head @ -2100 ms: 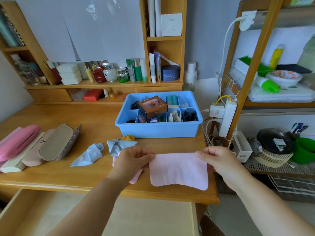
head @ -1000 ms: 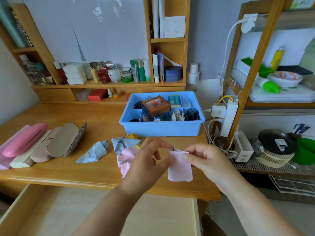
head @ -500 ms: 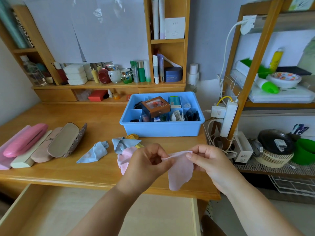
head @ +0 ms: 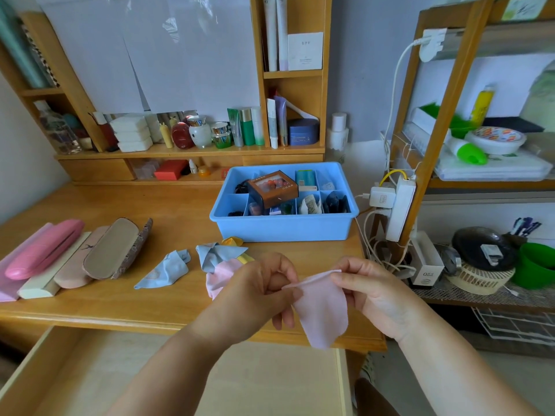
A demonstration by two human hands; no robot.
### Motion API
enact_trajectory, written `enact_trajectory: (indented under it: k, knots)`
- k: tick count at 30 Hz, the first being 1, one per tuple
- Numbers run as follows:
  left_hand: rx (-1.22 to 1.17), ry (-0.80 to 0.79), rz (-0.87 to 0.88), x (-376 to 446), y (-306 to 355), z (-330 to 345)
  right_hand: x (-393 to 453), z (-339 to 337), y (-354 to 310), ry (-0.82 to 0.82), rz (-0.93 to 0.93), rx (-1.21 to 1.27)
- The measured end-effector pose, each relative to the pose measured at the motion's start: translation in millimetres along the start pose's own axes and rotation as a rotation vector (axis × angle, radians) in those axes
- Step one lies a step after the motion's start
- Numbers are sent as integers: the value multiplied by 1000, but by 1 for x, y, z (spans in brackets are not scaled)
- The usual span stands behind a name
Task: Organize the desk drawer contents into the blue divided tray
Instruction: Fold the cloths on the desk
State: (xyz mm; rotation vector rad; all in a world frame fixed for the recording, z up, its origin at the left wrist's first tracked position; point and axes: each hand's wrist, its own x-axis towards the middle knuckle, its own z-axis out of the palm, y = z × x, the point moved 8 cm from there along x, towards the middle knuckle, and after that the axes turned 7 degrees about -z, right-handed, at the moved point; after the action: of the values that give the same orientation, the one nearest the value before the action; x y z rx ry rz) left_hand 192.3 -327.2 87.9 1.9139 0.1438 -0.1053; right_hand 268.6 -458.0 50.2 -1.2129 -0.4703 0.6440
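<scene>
**Pink cloth folded narrow, not yet in the tray**

Head view: the pink cloth [head: 322, 313], two seconds ago stretched flat and wide between the hands, now hangs as a narrower folded flap in the air over the near edge of the desk [head: 168, 298]. The left hand [head: 258, 292] pinches its upper left corner, the right hand [head: 365, 288] pinches the upper right edge; each grip is closed on the cloth, and the hands are much nearer each other than before. My reading: folding is under way, so the cloth should soon be small enough for a compartment.

The blue divided tray [head: 283, 228] sits at the far right of the desk, well apart from the hands. A brown box [head: 272, 189] lies across its central dividers; other compartments hold a blue-green packet, dark items and small bits too small to name. The near-left compartment looks mostly free.

The open drawer [head: 180, 373] below the desk shows only bare bottom. Left on the desk: more crumpled cloths [head: 220, 259] and a row of glasses cases [head: 75, 253].
</scene>
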Motion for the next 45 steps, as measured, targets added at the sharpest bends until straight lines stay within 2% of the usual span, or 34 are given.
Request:
enact_trajectory:
  k: [3,7,13,15,19,22,25,28,31,34,37,40,45]
  knots:
    - [72,89,-113,8,-16,-6,1,-4,-1,25,-21,-211]
    - [8,251,-174,23,-32,-17,11,-15,-3,84,-3,-445]
    - [13,385,11,60,-33,-16,39,-30,-19,163,-204,-713]
    - [67,394,65,71,-37,-12,46,-36,-16,165,-251,-776]
    - [428,323,112,85,-57,8,50,-47,15,69,-248,-1137]
    - [558,250,170,84,-64,22,43,-51,38,16,-248,-1254]
    - [735,198,215,77,-60,32,39,-49,37,38,-291,-1334]
    - [769,306,245,54,-45,23,33,-31,22,111,-382,-1370]
    - [760,554,316,18,-34,-8,26,2,16,104,-507,-1363]
    - [816,726,193,-9,-48,-43,24,28,29,27,-495,-1289]
    - [874,700,44,-19,-66,-60,30,50,53,-77,-370,-1204]
    - [749,678,-28,-21,-73,-75,35,71,69,-125,-293,-1200]
    - [424,628,-94,-20,-66,-85,29,99,53,-21,-409,-985]
